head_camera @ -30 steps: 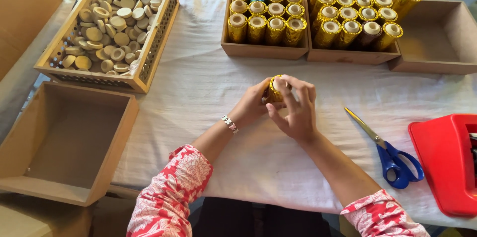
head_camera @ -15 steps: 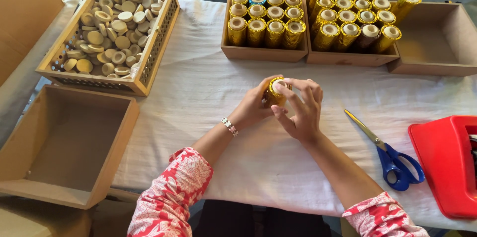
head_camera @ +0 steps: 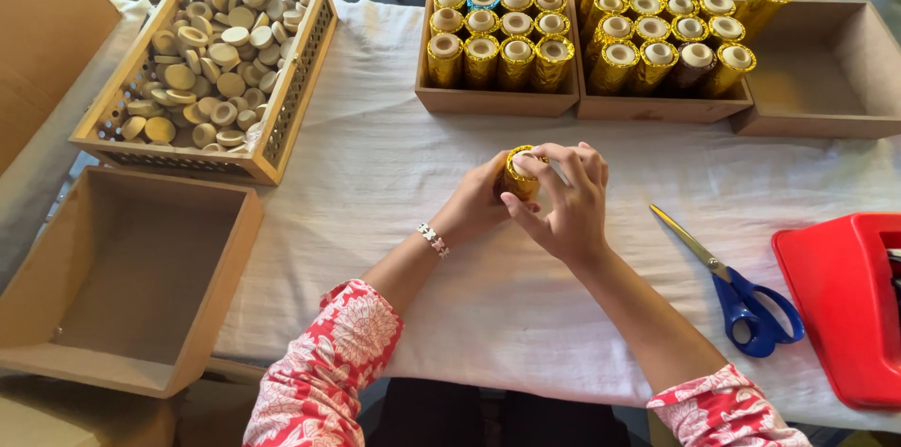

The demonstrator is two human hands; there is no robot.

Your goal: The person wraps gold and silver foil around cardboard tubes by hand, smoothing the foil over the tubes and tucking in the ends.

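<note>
Small gold foil tube [head_camera: 519, 175] held up just above the white counter [head_camera: 394, 184], between both hands. Left hand [head_camera: 479, 205] wrapped around its side, right hand [head_camera: 563, 208] pinching the top end with fingertips. Looks light and stiff inside, foil shiny, maybe slippery, easy to crinkle. Best held gently round the middle

Gold-foil-wrapped cylinder [head_camera: 519, 175] stands upright, pale disc on top.
</note>
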